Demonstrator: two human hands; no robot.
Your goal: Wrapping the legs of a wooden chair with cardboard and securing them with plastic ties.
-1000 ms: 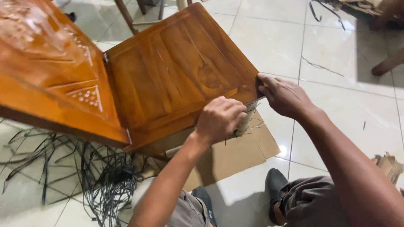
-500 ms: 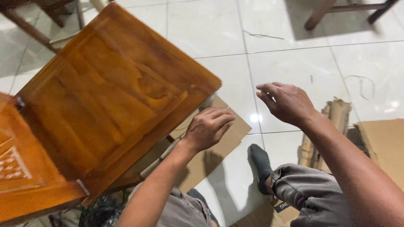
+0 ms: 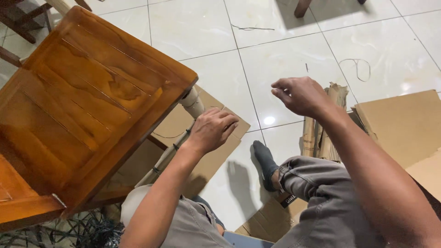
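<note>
A varnished wooden chair seat (image 3: 92, 101) fills the left half of the view, tilted. One chair leg (image 3: 193, 103), wrapped in cream padding, runs down from the seat's near corner. My left hand (image 3: 209, 131) is curled over this wrapped leg just below the corner. My right hand (image 3: 301, 95) hovers in the air to the right of the chair, fingers loosely bent, holding nothing and touching nothing.
A flat cardboard sheet (image 3: 220, 154) lies on the white tiled floor under the chair. More cardboard pieces (image 3: 404, 124) lie to the right. Black plastic straps (image 3: 78, 229) pile at the bottom left. My foot in a dark sock (image 3: 265, 163) rests on the tiles.
My right hand let go of the seat's corner and drew away to the right. The chair shifted left in view. My left hand stayed on the wrapped leg.
</note>
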